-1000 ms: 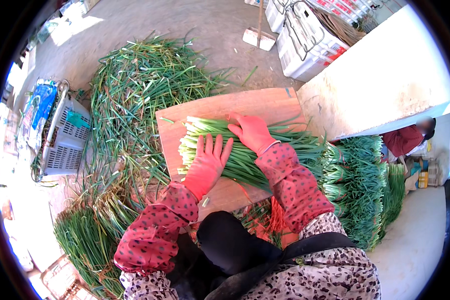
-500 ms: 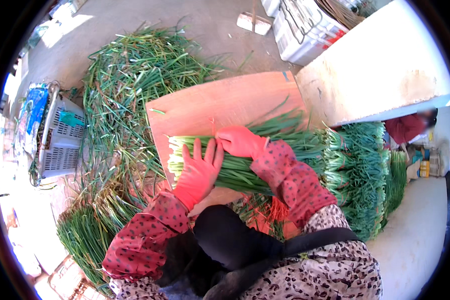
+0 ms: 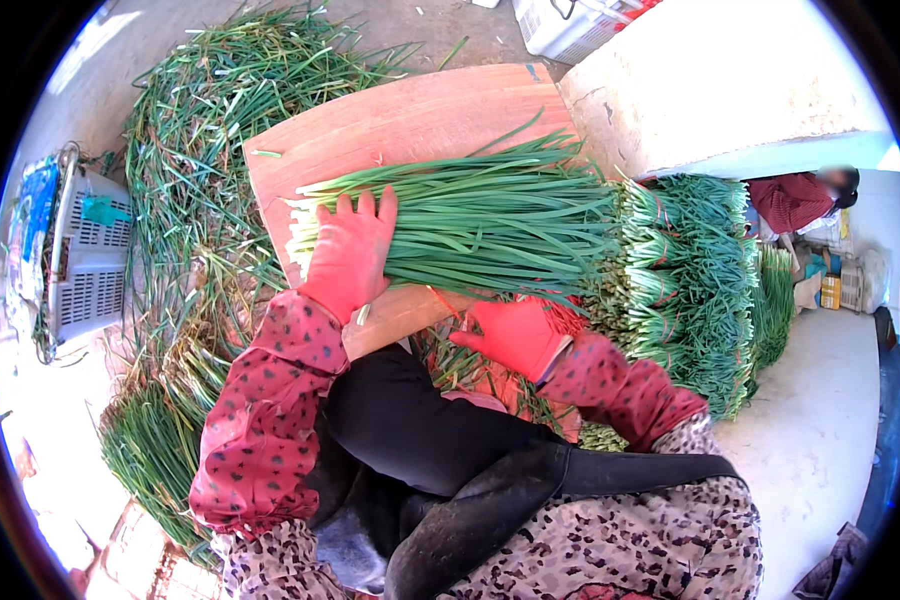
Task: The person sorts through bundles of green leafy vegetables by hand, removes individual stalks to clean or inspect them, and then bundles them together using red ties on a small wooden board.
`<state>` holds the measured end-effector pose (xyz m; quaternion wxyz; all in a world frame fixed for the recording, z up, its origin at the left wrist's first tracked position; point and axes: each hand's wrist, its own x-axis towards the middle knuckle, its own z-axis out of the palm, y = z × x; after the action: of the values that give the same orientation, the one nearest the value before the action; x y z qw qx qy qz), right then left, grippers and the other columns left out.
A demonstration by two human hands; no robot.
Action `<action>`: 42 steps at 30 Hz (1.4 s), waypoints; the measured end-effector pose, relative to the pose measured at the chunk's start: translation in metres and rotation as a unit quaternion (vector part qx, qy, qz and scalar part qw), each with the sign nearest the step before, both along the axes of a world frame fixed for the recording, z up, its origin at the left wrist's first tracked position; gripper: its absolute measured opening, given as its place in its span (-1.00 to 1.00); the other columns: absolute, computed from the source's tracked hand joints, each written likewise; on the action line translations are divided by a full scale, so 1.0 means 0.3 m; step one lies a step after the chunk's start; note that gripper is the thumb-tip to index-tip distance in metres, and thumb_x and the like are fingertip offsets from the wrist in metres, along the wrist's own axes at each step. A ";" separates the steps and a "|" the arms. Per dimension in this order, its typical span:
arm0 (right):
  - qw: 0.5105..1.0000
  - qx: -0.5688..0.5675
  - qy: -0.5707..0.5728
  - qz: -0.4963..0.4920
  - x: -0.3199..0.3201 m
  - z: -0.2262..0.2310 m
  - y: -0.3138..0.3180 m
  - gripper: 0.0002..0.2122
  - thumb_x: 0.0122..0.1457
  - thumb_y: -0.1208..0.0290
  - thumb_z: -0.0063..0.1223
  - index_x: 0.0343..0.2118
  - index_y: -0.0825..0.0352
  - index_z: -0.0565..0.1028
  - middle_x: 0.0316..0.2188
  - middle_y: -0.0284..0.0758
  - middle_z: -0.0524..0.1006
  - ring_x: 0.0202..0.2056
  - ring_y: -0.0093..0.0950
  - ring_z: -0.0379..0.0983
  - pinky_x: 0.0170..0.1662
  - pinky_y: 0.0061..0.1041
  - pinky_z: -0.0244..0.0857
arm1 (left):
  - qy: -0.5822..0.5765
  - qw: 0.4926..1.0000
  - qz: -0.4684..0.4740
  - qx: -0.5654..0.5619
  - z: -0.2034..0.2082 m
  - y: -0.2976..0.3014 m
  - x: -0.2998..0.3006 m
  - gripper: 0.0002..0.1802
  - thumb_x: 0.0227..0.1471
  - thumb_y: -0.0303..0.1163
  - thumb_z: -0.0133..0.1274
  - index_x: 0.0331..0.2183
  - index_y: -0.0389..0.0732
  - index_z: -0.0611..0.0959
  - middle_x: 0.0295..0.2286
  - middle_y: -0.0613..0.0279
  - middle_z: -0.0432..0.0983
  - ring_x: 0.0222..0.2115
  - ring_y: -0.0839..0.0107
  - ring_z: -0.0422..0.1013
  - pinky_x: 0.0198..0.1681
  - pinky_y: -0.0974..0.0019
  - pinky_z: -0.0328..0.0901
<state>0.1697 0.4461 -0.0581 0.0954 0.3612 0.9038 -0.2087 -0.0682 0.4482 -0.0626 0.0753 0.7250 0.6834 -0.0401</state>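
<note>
While the left hand (image 3: 352, 255) lies flat across the pale ends of a bunch of long green leaves (image 3: 490, 215) left of the frame's centre, its fingers slightly spread and pointing up the frame, the right hand (image 3: 515, 338) is below the bunch, just right of centre. Both wear coral-red gloves. The right hand's thumb and forefinger are beside a thin orange strand (image 3: 440, 300) at the lower edge of the wooden board (image 3: 410, 115); whether they grip it I cannot tell. The bunch lies across this board in the middle of the frame, pale ends left, leafy tips right. Red strands (image 3: 567, 318) show next to the right hand. Right of centre stand stacked bunches (image 3: 660, 290) with red ties. A heap of loose leaves (image 3: 205, 130) fills the upper left, with a slotted basket (image 3: 95, 255) at the far left and more greens (image 3: 145, 450) at lower left. A person in a dark red top (image 3: 790, 203) is at the right, beyond a white ledge (image 3: 730, 90)
</note>
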 end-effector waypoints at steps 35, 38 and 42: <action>0.849 -0.243 0.301 -0.360 -0.300 -0.099 0.024 -0.78 0.03 0.26 0.12 -0.27 0.20 0.49 -0.52 -0.35 0.57 -0.49 -0.35 0.52 -0.44 -0.43 0.35 | -0.052 0.997 0.047 0.014 -0.018 -0.014 0.019 0.08 -0.29 -0.10 0.21 0.20 -0.27 0.06 -0.02 0.05 0.30 -0.01 0.11 0.25 0.09 -0.17 0.08; 0.898 -0.144 0.299 -0.289 -0.311 -0.124 0.029 -0.83 0.04 0.26 0.12 -0.36 0.22 0.49 -0.57 -0.34 0.55 -0.53 -0.33 0.50 -0.47 -0.41 0.33 | -0.063 0.996 0.051 0.028 -0.022 -0.015 0.020 0.01 -0.23 -0.15 0.16 0.19 -0.28 0.06 -0.02 0.04 0.30 -0.01 0.09 0.25 0.09 -0.19 0.07; 0.938 -0.003 0.268 -0.220 -0.318 -0.150 0.061 -0.86 0.04 0.28 0.10 -0.46 0.23 0.48 -0.63 -0.30 0.51 -0.58 -0.28 0.47 -0.48 -0.37 0.32 | -0.072 0.994 0.061 0.053 -0.050 -0.007 0.031 -0.03 -0.19 -0.15 0.11 0.19 -0.29 0.08 -0.02 0.03 0.29 0.00 0.08 0.23 0.08 -0.20 0.07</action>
<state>0.0742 0.4645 -0.1030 -0.1976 0.4818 0.7930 -0.3161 -0.0589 0.4461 -0.0775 0.0883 0.6862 0.7201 0.0529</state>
